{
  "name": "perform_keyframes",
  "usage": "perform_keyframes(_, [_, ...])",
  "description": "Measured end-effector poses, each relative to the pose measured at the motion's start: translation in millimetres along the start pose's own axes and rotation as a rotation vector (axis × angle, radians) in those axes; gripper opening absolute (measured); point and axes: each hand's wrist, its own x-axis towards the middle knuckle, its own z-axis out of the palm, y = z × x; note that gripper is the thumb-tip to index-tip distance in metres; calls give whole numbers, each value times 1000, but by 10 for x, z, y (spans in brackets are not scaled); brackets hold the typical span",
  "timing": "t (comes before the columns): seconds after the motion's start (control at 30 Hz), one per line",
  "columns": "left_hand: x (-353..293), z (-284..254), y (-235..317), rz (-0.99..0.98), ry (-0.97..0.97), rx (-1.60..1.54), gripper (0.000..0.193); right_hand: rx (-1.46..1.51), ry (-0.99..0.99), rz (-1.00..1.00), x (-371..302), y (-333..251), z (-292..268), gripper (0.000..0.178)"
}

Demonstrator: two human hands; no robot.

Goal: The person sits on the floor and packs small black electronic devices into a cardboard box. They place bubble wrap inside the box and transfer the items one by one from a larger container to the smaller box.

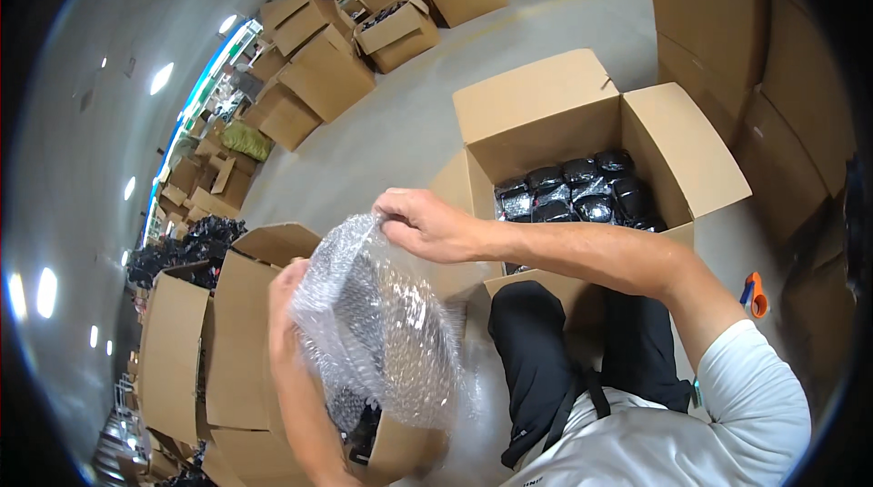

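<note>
A large clear piece of bubble wrap [382, 332] hangs between my hands, crumpled and shiny. My right hand [427, 225] pinches its upper edge, thumb against fingers. At the wrap's left side, my left hand [287, 291] grips it, slightly blurred, with its fingers partly hidden by the plastic. Whether anything lies inside the wrap, I cannot tell. Beyond my right forearm stands an open cardboard box [532, 143] with its flaps spread. Several black, plastic-wrapped bundles [596, 208] are packed in rows inside it.
Open cartons [241, 341] stand at my left, with dark wrapped items [205, 246] piled behind. More cardboard boxes [327, 78] line the far side of the grey floor [400, 123]. Tall stacked cartons [709, 23] rise at the right. An orange tape dispenser [757, 296] lies near my right elbow.
</note>
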Motion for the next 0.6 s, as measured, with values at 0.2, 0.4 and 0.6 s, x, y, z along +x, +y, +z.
perform_keyframes(0.2, [-76,915,461,209,26,247,54,-310,70,-70,66,25,-341,13])
perform_keyframes(0.4, [180,1426,-300,-39,-127,70,55,-460,44,-79,43,-54,-839,12])
perform_keyframes(0.6, [599,2454,-315,443,194,376,41,-661,-64,100,-215,-10,-1196,19])
